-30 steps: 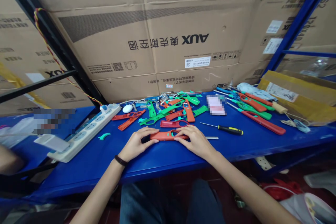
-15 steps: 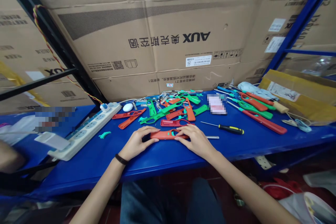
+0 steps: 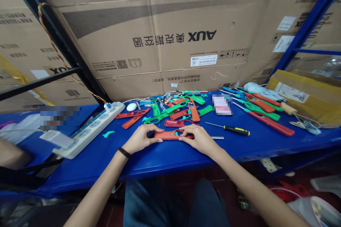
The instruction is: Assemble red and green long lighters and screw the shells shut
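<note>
An orange plastic lighter shell (image 3: 170, 134) with a teal trigger lies on the blue bench (image 3: 165, 158), near its front edge. My left hand (image 3: 141, 139) pinches the shell's left end between thumb and fingers. My right hand (image 3: 198, 138) grips its right end the same way. A thin metal rod (image 3: 217, 137) pokes out just right of my right hand. Behind the shell lies a heap of orange and green lighter shells (image 3: 176, 110).
A yellow-and-black screwdriver (image 3: 230, 129) lies right of my hands. Assembled long lighters (image 3: 261, 111) are at the right, before a yellow-taped carton (image 3: 303, 95). A white power strip (image 3: 90, 133) sits left, with a loose teal trigger (image 3: 108, 134) beside it. Cardboard boxes (image 3: 165, 32) wall the back.
Both hands stay on the orange shell with hardly any movement. The whole view has shifted slightly as my head moved.
</note>
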A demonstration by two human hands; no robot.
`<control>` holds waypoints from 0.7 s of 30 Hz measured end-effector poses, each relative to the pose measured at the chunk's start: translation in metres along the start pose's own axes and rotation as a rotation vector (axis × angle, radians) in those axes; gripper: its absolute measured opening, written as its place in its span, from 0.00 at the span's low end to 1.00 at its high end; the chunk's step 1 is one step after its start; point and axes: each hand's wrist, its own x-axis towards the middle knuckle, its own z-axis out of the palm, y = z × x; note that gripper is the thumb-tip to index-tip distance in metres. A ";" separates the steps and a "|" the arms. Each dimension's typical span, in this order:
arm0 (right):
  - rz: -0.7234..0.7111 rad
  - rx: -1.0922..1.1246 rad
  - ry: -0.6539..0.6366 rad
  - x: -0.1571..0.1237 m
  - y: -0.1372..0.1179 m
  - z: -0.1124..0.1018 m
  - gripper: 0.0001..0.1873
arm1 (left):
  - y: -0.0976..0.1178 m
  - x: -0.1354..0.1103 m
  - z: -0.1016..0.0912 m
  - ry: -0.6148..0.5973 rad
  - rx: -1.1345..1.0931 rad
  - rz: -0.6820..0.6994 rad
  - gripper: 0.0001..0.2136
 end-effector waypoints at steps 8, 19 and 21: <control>-0.071 -0.074 0.074 -0.006 0.003 0.009 0.02 | -0.008 -0.005 0.007 0.088 -0.067 0.052 0.14; -0.095 -0.101 0.100 -0.008 0.002 0.010 0.03 | -0.007 -0.008 0.005 0.097 0.000 0.077 0.15; -0.095 -0.101 0.103 -0.008 0.001 0.010 0.03 | -0.008 -0.009 0.006 0.096 -0.025 0.065 0.15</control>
